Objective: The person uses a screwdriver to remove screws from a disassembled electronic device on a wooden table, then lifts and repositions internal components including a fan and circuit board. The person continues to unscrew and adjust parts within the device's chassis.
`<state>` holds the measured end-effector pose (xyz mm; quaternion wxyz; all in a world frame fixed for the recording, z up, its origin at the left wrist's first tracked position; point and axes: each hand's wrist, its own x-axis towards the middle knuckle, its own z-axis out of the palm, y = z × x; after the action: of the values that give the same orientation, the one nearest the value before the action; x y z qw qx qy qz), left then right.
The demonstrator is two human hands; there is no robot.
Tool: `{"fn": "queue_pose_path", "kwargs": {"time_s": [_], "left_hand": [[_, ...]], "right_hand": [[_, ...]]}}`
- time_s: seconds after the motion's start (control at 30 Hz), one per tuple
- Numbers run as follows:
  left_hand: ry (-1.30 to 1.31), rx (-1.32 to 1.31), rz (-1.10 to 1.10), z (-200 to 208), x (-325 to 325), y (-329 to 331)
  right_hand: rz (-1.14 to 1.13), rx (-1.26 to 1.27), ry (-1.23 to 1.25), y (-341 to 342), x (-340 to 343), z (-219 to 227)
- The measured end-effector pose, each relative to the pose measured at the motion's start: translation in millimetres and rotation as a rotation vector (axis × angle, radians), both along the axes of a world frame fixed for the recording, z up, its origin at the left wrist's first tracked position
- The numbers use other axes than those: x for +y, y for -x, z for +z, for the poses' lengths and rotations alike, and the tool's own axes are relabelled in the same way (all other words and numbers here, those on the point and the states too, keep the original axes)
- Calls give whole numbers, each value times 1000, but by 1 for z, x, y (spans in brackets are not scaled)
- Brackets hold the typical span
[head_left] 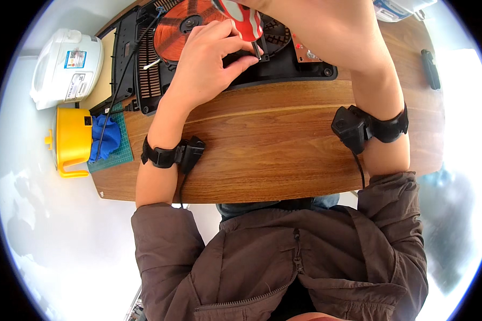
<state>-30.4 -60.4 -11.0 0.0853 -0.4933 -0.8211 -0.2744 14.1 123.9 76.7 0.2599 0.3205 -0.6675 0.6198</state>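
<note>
An opened induction cooker (284, 72), its black base showing a copper coil (168, 35), lies at the far side of the table. Above its fan (277, 38) a screwdriver (247, 24) with a red and white handle points downward. My right hand (292, 13) is closed on the handle from above, its fingers partly cut off by the upper edge. With thumb and fingertips, my left hand (206, 61) pinches around the dark shaft below the handle, close to the fan. The tip and whatever it touches are hard to make out.
At the left stand a white rice cooker (64, 69) and a yellow pot (72, 139), beside a blue cloth (106, 136) on a green cutting mat (124, 147). A black cable (118, 96) runs past them. A dark oblong object (430, 69) lies at the right table edge.
</note>
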Motion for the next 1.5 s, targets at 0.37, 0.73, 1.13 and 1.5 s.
{"fn": "queue_pose_path", "kwargs": {"time_s": [0.37, 0.73, 1.13, 1.5], "left_hand": [[-6, -19, 12, 4, 3, -3], [3, -27, 34, -1, 1, -2], [-90, -190, 55, 2, 2, -8], [-1, -145, 85, -8, -5, -2]], "right_hand": [[165, -285, 99, -5, 12, 16], [143, -335, 6, -21, 14, 28], [-239, 164, -137, -17, -4, 11], [160, -117, 15, -6, 9, 3]]}}
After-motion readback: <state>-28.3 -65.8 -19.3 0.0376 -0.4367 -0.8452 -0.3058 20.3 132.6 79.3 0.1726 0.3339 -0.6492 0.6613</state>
